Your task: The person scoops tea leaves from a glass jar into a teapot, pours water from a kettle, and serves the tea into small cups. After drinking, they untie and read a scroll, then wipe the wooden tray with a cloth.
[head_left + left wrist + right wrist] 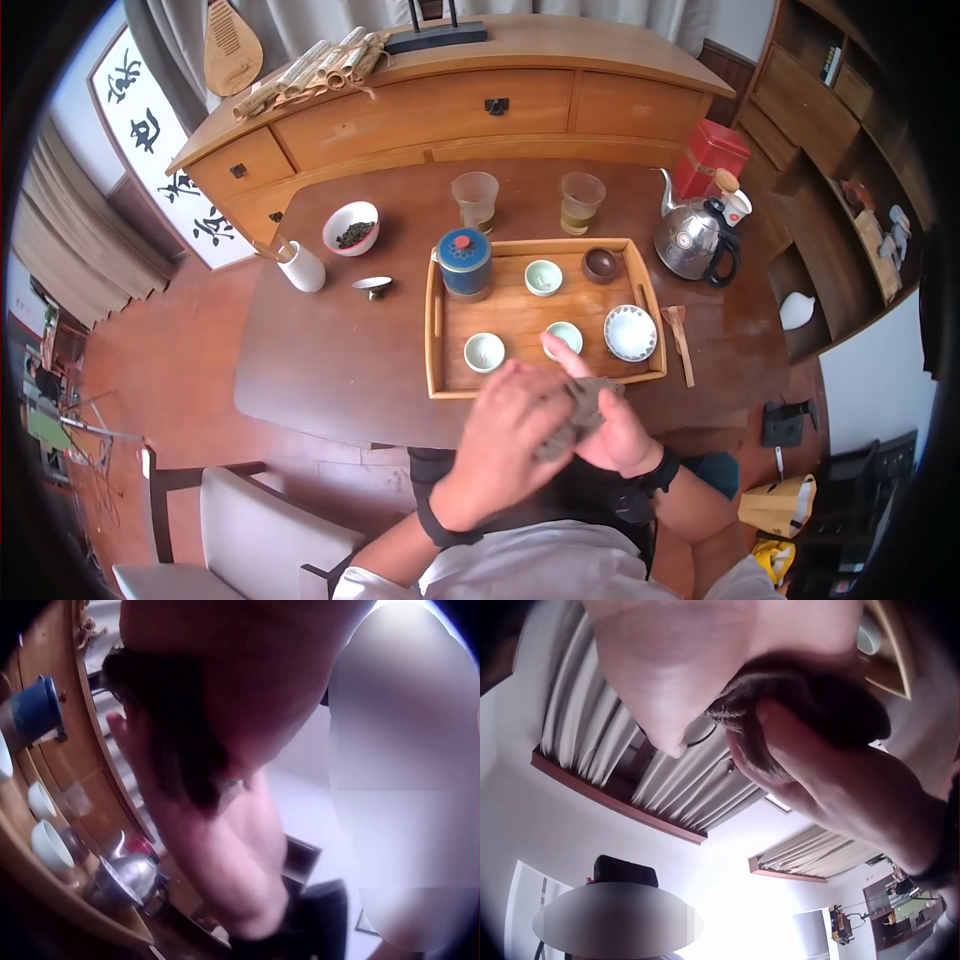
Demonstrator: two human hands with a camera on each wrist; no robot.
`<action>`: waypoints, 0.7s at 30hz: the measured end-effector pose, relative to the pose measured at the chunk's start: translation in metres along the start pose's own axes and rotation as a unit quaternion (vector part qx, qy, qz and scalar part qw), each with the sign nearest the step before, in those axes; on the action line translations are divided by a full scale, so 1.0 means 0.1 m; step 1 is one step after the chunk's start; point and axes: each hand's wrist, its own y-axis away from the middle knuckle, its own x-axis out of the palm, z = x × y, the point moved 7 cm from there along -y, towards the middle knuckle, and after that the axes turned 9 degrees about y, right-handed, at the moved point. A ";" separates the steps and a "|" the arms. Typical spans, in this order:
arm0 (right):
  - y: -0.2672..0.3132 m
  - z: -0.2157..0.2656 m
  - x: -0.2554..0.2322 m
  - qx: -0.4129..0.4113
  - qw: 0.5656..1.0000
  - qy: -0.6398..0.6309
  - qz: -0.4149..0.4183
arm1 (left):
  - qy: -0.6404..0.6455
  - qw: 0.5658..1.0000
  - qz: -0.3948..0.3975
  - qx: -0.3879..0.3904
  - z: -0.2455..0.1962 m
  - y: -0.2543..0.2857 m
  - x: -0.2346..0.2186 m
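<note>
My left hand grips a grey-brown cloth with curled fingers, as the right wrist view shows too. My right hand is spread beneath and beside the cloth, its thumb and a fingertip extended, the cloth lying across its palm. Both hands meet just over the front edge of the wooden tray. In that tray stand pale green cups, a dark brown cup, a patterned white bowl and a blue lidded jar. The left fingers hide part of the cloth.
Right of the tray are a steel kettle, a red tin and a wooden utensil. Two clear cups stand behind it. Leftward are a bowl of tea leaves, a small dish and a white utensil holder.
</note>
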 end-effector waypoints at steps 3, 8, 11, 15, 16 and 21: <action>0.05 0.19 -0.14 0.041 0.996 0.078 -0.006 | 0.012 0.997 0.050 0.053 -0.10 0.09 0.19; 0.19 0.12 -0.05 -0.016 0.938 0.339 0.067 | 0.023 0.998 -0.016 -0.052 0.28 0.16 0.19; 0.24 0.20 0.11 -0.106 0.869 0.470 0.116 | 0.113 0.983 -0.083 -0.118 0.51 0.18 0.11; 0.21 0.19 0.14 -0.118 0.870 0.456 0.145 | 0.373 0.888 -0.029 -0.266 0.48 0.31 0.22; 0.21 0.20 0.15 -0.113 0.871 0.450 0.159 | 0.380 0.889 -0.018 -0.255 0.43 0.32 0.25; 0.18 0.33 0.17 0.005 0.918 0.353 0.184 | 0.288 0.944 0.025 -0.158 0.41 0.29 0.16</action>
